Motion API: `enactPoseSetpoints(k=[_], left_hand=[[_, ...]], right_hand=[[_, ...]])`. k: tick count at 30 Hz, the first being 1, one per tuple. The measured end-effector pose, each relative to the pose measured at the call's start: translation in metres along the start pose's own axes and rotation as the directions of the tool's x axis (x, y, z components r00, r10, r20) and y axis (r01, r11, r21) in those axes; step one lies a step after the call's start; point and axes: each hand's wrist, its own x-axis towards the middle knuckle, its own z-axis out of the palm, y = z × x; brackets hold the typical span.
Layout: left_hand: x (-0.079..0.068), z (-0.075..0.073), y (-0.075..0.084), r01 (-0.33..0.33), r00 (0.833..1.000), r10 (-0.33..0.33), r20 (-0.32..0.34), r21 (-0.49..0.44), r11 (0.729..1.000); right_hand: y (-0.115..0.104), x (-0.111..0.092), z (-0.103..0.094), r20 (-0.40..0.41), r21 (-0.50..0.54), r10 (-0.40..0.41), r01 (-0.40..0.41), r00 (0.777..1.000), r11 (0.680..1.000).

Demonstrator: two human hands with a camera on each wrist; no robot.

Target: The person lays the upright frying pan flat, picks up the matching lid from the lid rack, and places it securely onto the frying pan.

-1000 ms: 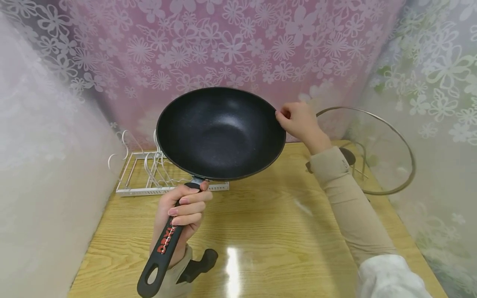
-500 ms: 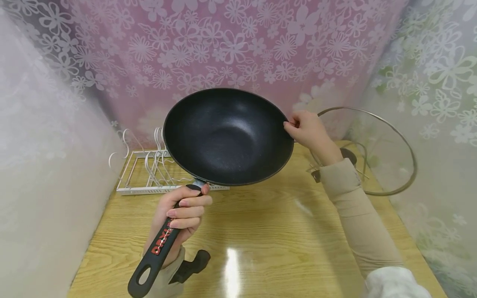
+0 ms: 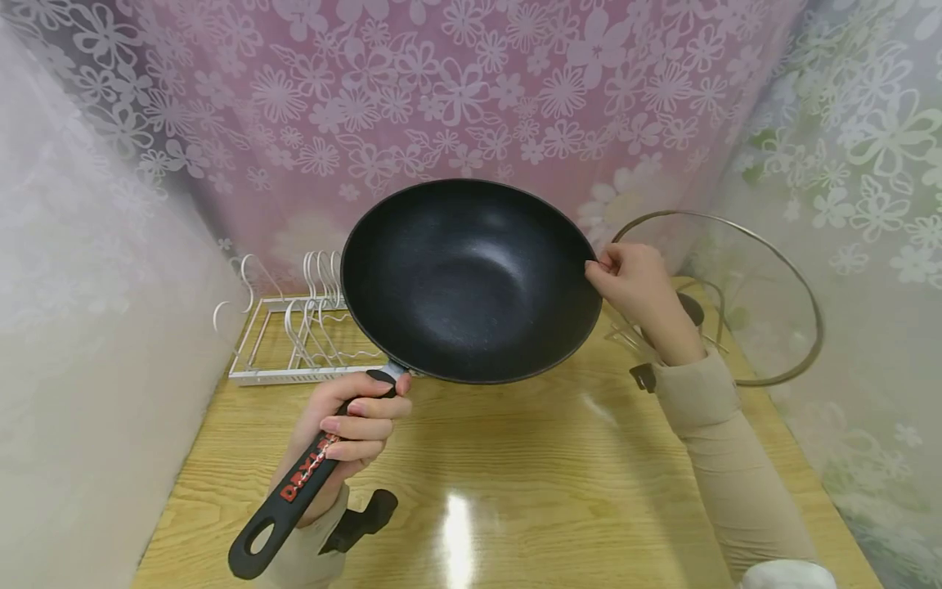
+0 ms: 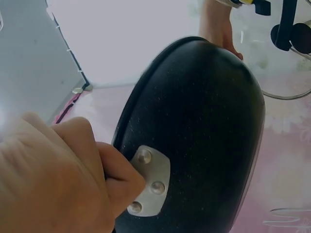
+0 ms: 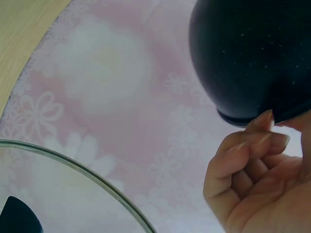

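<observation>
A black wok (image 3: 471,286) is held up above the table in the head view, its dark inside facing me. My left hand (image 3: 352,425) grips its black handle (image 3: 275,507), which has red lettering and a hanging hole near the end. At the opposite side, my right hand (image 3: 636,282) pinches the rim between thumb and fingers. The left wrist view shows the wok's outer side and a riveted metal bracket (image 4: 154,182) next to my left hand (image 4: 58,174). From the right wrist, my right hand (image 5: 257,179) shows with curled fingertips at the rim.
A white wire rack (image 3: 294,335) stands at the table's back left, partly behind the wok. At the back right, a large glass lid (image 3: 805,303) with a metal rim stands upright behind my right forearm. The wooden table (image 3: 530,466) has flowered curtains around it.
The wok has shifted to the right and slightly down, with both hands still on it. The handle's end has swung left, and more of the rack now shows.
</observation>
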Motion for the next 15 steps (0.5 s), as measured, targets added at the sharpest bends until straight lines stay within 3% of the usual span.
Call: enactPoseSetpoints(k=[15], left_hand=[[-0.005, -0.005, 0.014, 0.166, 0.986, -0.166, -0.008, 0.031, 0.986]], right_hand=[[-0.011, -0.051, -0.012, -0.085, -0.027, 0.155, -0.158, 0.984, 0.987]])
